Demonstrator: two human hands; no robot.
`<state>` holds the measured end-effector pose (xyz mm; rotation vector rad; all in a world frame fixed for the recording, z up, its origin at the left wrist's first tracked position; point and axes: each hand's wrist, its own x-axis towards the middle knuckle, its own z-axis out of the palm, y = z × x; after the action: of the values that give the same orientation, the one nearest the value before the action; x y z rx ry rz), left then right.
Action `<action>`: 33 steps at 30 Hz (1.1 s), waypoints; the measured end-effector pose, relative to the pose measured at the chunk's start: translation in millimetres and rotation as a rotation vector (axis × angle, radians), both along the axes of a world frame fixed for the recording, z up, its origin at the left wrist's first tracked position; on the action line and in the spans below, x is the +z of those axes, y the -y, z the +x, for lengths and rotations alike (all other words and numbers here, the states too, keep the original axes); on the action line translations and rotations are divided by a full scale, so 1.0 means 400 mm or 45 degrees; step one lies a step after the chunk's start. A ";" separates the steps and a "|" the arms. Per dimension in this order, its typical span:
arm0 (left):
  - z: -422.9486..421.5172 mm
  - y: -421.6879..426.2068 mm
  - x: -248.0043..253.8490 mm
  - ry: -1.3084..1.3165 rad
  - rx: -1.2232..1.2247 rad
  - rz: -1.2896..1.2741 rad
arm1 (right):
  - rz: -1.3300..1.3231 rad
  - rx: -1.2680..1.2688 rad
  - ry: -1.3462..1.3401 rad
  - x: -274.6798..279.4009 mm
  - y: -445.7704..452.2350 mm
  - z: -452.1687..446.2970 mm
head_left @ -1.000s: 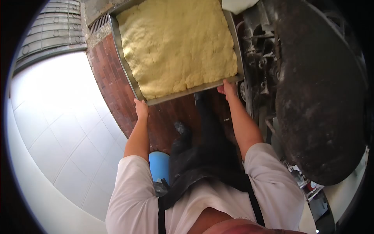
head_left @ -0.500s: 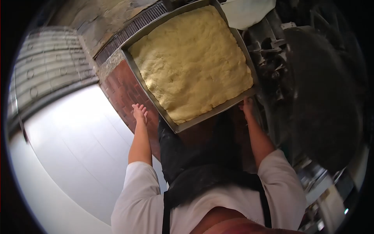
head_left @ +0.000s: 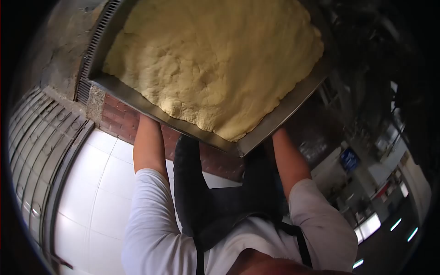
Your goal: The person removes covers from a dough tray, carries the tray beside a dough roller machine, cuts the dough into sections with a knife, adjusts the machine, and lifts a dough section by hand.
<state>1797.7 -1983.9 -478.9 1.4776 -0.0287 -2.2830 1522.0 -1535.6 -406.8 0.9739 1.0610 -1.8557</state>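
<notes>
A large square metal baking pan point(head_left: 286, 112) hangs tilted before me, close to the camera, its near corner pointing toward my body. Flattened yellow dough point(head_left: 215, 68) with a lumpy, cracked surface fills most of it. My left forearm point(head_left: 149, 144) runs up under the pan's left near side, and my right forearm point(head_left: 291, 160) goes under the right near side. Both hands bear the pan from beneath; its walls hide their fingers. The pan's far edge is cut off by the top of the view.
Reddish brick flooring point(head_left: 119, 117) borders white floor tiles point(head_left: 110, 178) below. A metal lattice gate point(head_left: 41, 151) stands at the left, beside a stone-like surface and a slotted grate point(head_left: 87, 68). Dark, blurred equipment and a cluttered work area lie to the right.
The pan has come nearer and turned in view. My left hand, earlier open and apart from it, is now under its left side. My view has swung, showing more of the room at right.
</notes>
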 end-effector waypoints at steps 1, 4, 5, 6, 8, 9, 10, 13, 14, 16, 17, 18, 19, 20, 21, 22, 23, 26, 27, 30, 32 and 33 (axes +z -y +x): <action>0.006 0.003 -0.031 0.007 -0.021 -0.025 | 0.110 -0.029 0.002 -0.009 0.004 0.014; 0.017 0.000 -0.112 0.038 -0.036 -0.094 | 0.291 -0.068 0.023 -0.020 -0.009 0.059; 0.026 -0.005 -0.131 0.042 -0.047 -0.107 | 0.309 -0.072 0.023 -0.025 -0.009 0.069; 0.031 -0.009 -0.149 0.042 -0.052 -0.123 | 0.328 -0.076 0.021 -0.029 -0.009 0.073; 0.042 -0.013 -0.176 0.056 -0.060 -0.152 | 0.359 -0.081 0.016 -0.036 -0.010 0.080; 0.046 -0.014 -0.187 0.065 -0.060 -0.161 | 0.371 -0.085 0.009 -0.040 -0.009 0.082; 0.050 -0.026 -0.193 0.073 -0.068 -0.178 | 0.382 -0.088 0.004 -0.044 -0.010 0.084; 0.053 -0.047 -0.204 0.103 -0.066 -0.225 | 0.402 -0.081 -0.010 -0.043 -0.013 0.093; 0.047 -0.050 -0.203 0.114 -0.063 -0.247 | 0.406 -0.079 -0.015 -0.036 -0.013 0.093; 0.029 -0.045 -0.184 0.124 -0.049 -0.304 | 0.396 -0.064 -0.036 -0.016 0.006 0.090; 0.023 -0.043 -0.180 0.127 -0.036 -0.326 | 0.389 -0.061 -0.050 -0.009 0.010 0.087; 0.024 -0.039 -0.167 0.124 -0.026 -0.354 | 0.369 -0.064 -0.058 -0.006 0.021 0.083; 0.024 -0.040 -0.163 0.128 -0.017 -0.376 | 0.358 -0.066 -0.054 -0.001 0.025 0.093; 0.022 -0.039 -0.149 0.126 -0.018 -0.395 | 0.342 -0.070 -0.047 0.003 0.033 0.094; 0.026 -0.045 -0.145 0.138 -0.008 -0.395 | 0.325 -0.069 -0.039 0.001 0.040 0.095; 0.032 -0.049 -0.138 0.156 -0.016 -0.396 | 0.332 -0.078 -0.010 0.002 0.039 0.112; 0.048 -0.065 -0.135 0.184 -0.032 -0.393 | 0.343 -0.087 0.013 -0.007 0.031 0.120; 0.078 -0.082 -0.112 0.233 -0.032 -0.418 | 0.363 -0.107 0.067 0.012 0.005 0.142; 0.080 -0.091 -0.104 0.224 -0.021 -0.428 | 0.366 -0.107 0.070 0.022 -0.004 0.148; 0.116 -0.133 -0.092 0.294 -0.009 -0.464 | 0.421 -0.098 0.096 0.042 -0.019 0.180; 0.125 -0.158 -0.066 0.338 0.003 -0.536 | 0.445 -0.080 0.076 0.072 -0.009 0.151; 0.129 -0.172 -0.044 0.373 -0.004 -0.588 | 0.470 -0.064 0.056 0.096 -0.003 0.130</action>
<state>1849.1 -1915.0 -496.7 1.5309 -0.5995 -1.8700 1574.1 -1534.3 -368.4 1.2556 1.3941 -1.7005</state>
